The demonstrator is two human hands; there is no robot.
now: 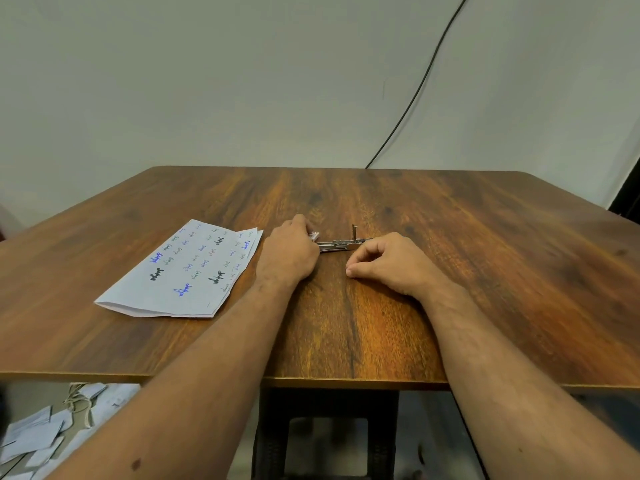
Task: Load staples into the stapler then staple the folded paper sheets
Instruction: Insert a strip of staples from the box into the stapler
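Observation:
A small metal stapler lies on the wooden table between my hands, with a thin upright part sticking up near its middle. My left hand covers the stapler's left end and grips it; a small pale piece shows at the fingertips. My right hand rests on the table at the stapler's right end, fingers curled and pinched together; whether it holds staples is hidden. The folded paper sheets, white with blue and black handwriting, lie flat to the left of my left hand.
The table's front edge runs just below my forearms. A black cable hangs down the grey wall behind the table. Scraps of paper and string lie on the floor at the lower left. A dark stool frame stands under the table.

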